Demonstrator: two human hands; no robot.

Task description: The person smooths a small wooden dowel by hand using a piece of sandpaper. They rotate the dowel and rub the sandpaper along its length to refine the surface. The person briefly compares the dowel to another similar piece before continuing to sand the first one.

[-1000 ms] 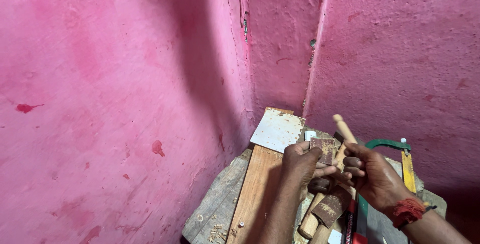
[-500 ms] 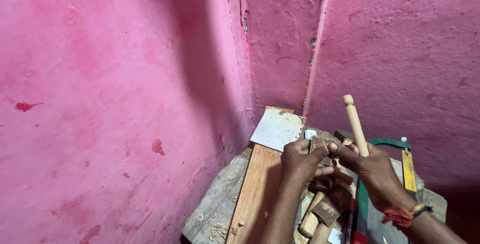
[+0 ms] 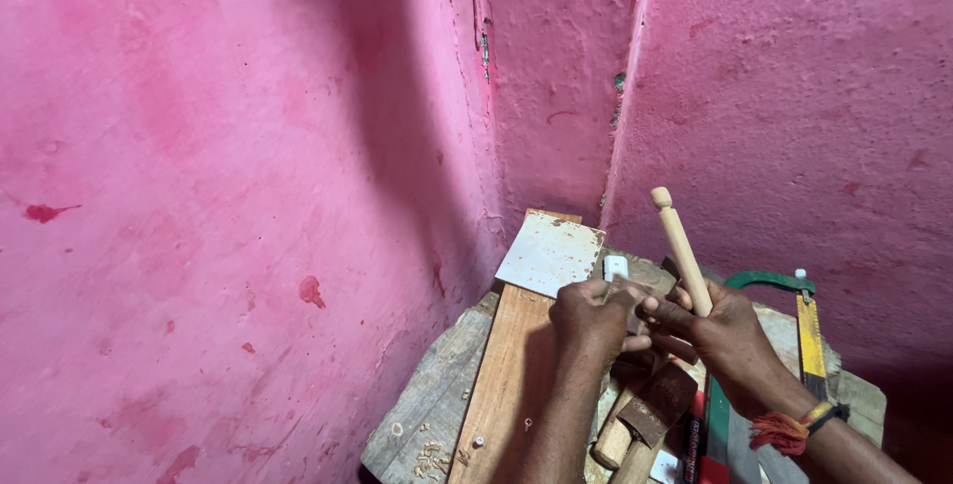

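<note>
turned wooden peg (image 3: 681, 248): lower right of frame, rising upright above right hand (image 3: 730, 335), which grips its lower end | left hand (image 3: 588, 320): just left, fingers curled, touching right hand, contents unclear | vs 1.0 s ago: peg tilted left, now more upright

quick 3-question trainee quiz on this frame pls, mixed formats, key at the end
1. True or false: the right hand holds the turned wooden stick with its knobbed end pointing up.
2. What lies flat on the bench just right of the right wrist? A) a green-framed hacksaw B) a paint roller C) a power drill
3. Fill in: the left hand is closed next to the right hand, above a long reddish wooden ___.

Key: 1 true; 2 A; 3 plank
</note>
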